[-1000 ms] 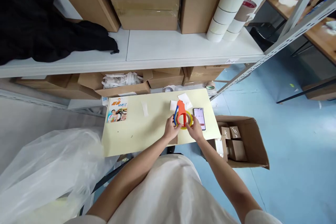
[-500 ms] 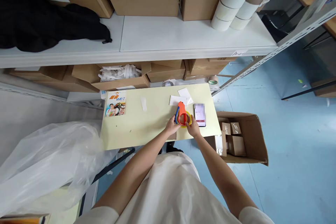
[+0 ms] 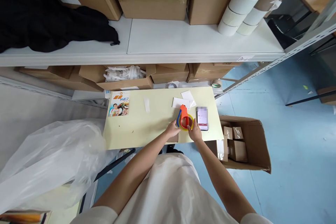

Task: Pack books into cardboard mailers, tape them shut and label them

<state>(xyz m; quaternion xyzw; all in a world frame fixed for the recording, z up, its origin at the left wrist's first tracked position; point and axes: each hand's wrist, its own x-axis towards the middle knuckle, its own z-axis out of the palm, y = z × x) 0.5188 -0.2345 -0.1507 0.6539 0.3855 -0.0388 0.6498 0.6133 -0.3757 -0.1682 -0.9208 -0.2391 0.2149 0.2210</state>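
Note:
A tape dispenser [image 3: 184, 112], orange-red with a blue strip and a yellow ring, is held between both hands over the front part of the pale yellow table [image 3: 139, 126]. My left hand [image 3: 172, 129] has thumb and fingers around its left edge. On the other side, my right hand [image 3: 195, 132] grips the ring, thumb toward its centre. Beneath my left hand a small brown cardboard piece [image 3: 173, 138] shows at the table edge. Just beyond the dispenser lie white paper slips [image 3: 181, 103], and a phone [image 3: 202, 118] with a lit screen is beside my right hand.
A printed leaflet [image 3: 119, 103] and a white strip [image 3: 146, 104] lie leftward on the table. An open carton [image 3: 258, 143] of small boxes stands at right. Behind, a shelf [image 3: 168, 40] carries cartons and tape rolls [image 3: 235, 8]. Clear plastic sheeting [image 3: 57, 161] bulges at left.
The whole view has shifted slightly. My left hand has drawn a little left against the dispenser, which has tilted slightly. My right hand still holds it.

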